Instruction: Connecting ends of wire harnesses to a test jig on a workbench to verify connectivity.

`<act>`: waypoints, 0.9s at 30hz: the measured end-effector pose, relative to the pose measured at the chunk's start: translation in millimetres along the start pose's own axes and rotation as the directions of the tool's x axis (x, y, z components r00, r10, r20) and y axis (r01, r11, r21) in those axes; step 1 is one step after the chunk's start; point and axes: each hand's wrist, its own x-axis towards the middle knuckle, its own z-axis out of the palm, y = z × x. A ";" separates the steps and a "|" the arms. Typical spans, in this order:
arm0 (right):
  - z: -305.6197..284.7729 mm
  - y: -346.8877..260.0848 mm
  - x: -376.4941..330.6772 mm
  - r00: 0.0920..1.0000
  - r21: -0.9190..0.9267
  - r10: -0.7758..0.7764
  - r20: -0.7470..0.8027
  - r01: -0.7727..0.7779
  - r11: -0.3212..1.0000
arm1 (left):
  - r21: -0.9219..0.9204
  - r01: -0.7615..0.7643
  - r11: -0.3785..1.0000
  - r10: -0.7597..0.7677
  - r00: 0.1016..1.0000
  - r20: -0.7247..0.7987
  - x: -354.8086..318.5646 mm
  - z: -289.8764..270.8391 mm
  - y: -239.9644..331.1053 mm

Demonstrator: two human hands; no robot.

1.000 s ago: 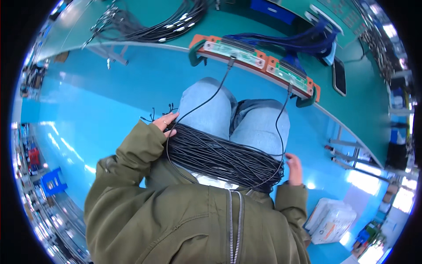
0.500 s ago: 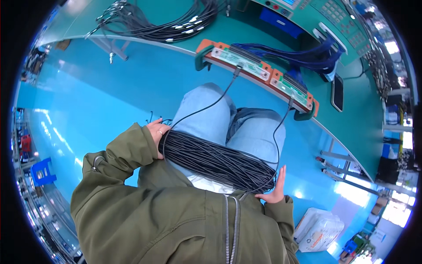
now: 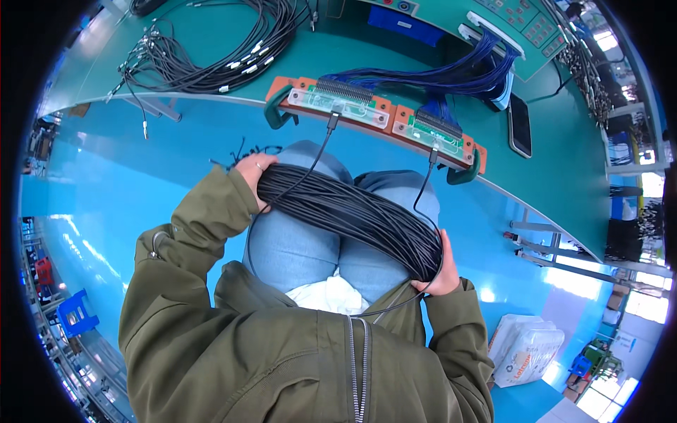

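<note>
A thick bundle of black cables (image 3: 345,211) lies across my thighs. My left hand (image 3: 254,176) is closed around its left end, with loose connector ends sticking out beyond the fingers. My right hand (image 3: 443,269) cups the right end, thumb below and fingers along the outside. One thin black cable (image 3: 316,163) runs from a plug (image 3: 332,121) in the left socket of the test fixture (image 3: 381,120). A second plug (image 3: 433,151) sits in the fixture's right socket, its cable passing down beside my right hand and looping under the bundle.
On the green bench (image 3: 204,74) lie a coil of black cables (image 3: 264,49) at left and a phone (image 3: 520,125) at right. Blue wires (image 3: 423,81) link the fixture to a green tester (image 3: 522,28). A plastic-wrapped package (image 3: 527,352) stands on the floor at right.
Both hands have moved the cable bundle forward, away from my waist and toward the bench. The view has shifted, so the fixture appears further left. Both plugs stay in their sockets.
</note>
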 end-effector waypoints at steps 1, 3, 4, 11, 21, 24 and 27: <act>-2.8 4.3 0.1 0.997 0.128 0.055 0.050 -0.061 0.990 | 0.000 -0.006 1.000 0.006 0.999 0.039 0.7 -0.7 -4.4; -7.9 6.1 9.4 0.993 0.062 0.078 0.084 -0.083 0.995 | -0.018 0.067 0.998 -0.065 0.989 0.131 -2.6 -9.7 -0.2; -14.0 5.3 17.4 0.987 -0.017 0.106 0.123 -0.105 0.994 | -0.014 0.059 0.998 -0.057 0.988 0.142 -1.1 -19.1 1.2; -66.3 -21.6 51.5 0.874 -0.126 0.338 0.350 -0.314 0.941 | -0.749 0.342 0.567 -0.567 0.822 -0.054 34.4 -62.7 77.0; -35.2 -100.5 122.3 0.927 0.232 0.152 0.342 -0.240 0.943 | -0.935 0.256 0.245 -0.586 0.808 0.067 83.1 26.2 116.2; -11.5 -97.8 120.4 0.960 0.568 0.215 0.178 -0.279 0.774 | -0.949 0.229 0.216 -0.624 0.780 0.046 85.2 30.0 122.5; 11.4 -98.8 124.2 0.949 0.829 0.311 0.046 -0.210 0.519 | -0.965 0.186 0.187 -0.662 0.749 0.016 88.6 30.1 125.3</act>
